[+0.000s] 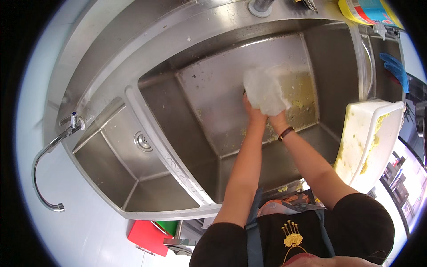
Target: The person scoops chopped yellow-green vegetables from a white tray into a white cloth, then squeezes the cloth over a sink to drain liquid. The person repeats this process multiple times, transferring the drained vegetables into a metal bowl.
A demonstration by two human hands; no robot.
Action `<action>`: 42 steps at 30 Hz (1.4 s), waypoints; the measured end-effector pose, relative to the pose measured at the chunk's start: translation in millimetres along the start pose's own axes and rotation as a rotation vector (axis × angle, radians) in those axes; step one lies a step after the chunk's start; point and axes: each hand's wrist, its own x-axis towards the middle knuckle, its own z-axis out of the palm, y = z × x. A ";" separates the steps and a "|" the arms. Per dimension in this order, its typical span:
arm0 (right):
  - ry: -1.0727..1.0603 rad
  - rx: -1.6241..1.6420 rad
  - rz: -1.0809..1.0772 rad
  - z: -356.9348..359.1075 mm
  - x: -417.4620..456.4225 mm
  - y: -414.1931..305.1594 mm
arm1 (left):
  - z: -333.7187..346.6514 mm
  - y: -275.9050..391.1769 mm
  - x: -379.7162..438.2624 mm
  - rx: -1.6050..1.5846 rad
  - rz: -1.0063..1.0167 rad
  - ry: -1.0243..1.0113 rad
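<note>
A whitish, limp, translucent cloth or bag (266, 91) is bunched over my hands above the floor of the large stainless-steel sink basin (217, 83). My left hand (256, 111) grips it from the left, with most fingers hidden behind it. At its lower right edge is my right hand (277, 119), also holding it and largely covered. A dark band (286, 132) circles my right wrist. Yellowish food scraps (298, 104) and murky water lie on the basin floor to the right of the hands.
A smaller basin with a drain (143, 141) adjoins on the left, beside a curved faucet (43, 157). On the right a white plastic tub (358, 137), smeared with yellow scraps, stands tilted. Blue gloves or cloth (395, 68) and a yellow container (370, 11) are beyond. A red board (146, 235) is below left.
</note>
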 end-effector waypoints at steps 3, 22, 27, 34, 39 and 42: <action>0.003 0.324 0.229 16.8 -10.0 9.1 | -12.7 -25.9 -22.0 -0.028 -0.145 -0.006; 0.127 0.301 0.264 55.6 6.6 41.5 | -11.2 -20.2 23.7 0.404 0.184 0.188; 0.118 0.808 0.461 59.5 15.6 51.7 | -8.8 -23.6 31.2 0.354 0.080 0.157; -0.176 0.169 0.571 26.1 59.2 10.8 | -8.3 -11.9 46.7 0.658 -0.448 -0.143; -0.772 1.303 1.405 -49.0 72.9 -46.6 | -50.8 36.0 9.2 -0.046 -0.125 0.039; -0.807 1.254 1.142 -51.6 68.3 -70.2 | -85.2 43.9 22.1 0.021 -0.270 -0.144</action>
